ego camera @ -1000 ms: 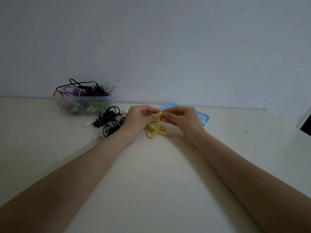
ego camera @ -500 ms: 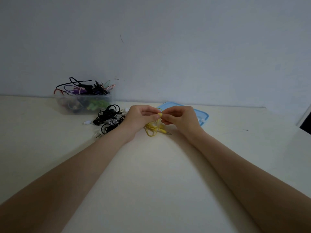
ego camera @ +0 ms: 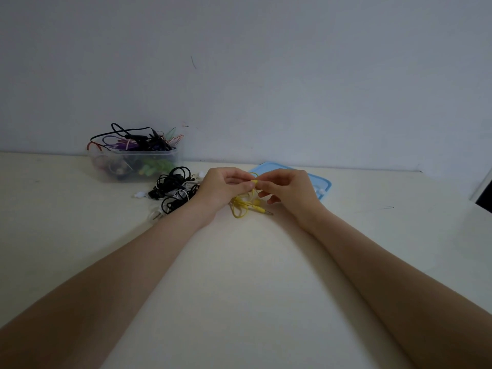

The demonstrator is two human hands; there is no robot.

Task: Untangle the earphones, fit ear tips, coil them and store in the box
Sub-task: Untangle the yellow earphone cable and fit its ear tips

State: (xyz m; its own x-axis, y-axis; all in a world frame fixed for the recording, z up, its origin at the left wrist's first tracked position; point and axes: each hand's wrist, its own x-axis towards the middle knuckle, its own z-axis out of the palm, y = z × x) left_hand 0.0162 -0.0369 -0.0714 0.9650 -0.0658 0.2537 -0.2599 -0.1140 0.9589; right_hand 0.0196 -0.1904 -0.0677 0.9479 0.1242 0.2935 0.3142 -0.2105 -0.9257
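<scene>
A pair of yellow earphones (ego camera: 246,205) hangs in loose loops between my hands, its plug lying on the cream table. My left hand (ego camera: 223,189) pinches a yellow earbud at its fingertips. My right hand (ego camera: 288,189) pinches the same earbud from the other side, fingertip to fingertip. A clear plastic box (ego camera: 134,163) stuffed with coloured earphones stands at the back left against the wall. Its blue lid (ego camera: 320,183) lies flat behind my right hand.
A heap of black and white earphones (ego camera: 174,190) lies on the table (ego camera: 239,275) left of my left wrist. A grey wall rises behind the table. A dark object pokes in at the right edge (ego camera: 484,195).
Both hands have stayed together over the yellow earphones, working the earbud with small finger movements. The view has shifted slightly.
</scene>
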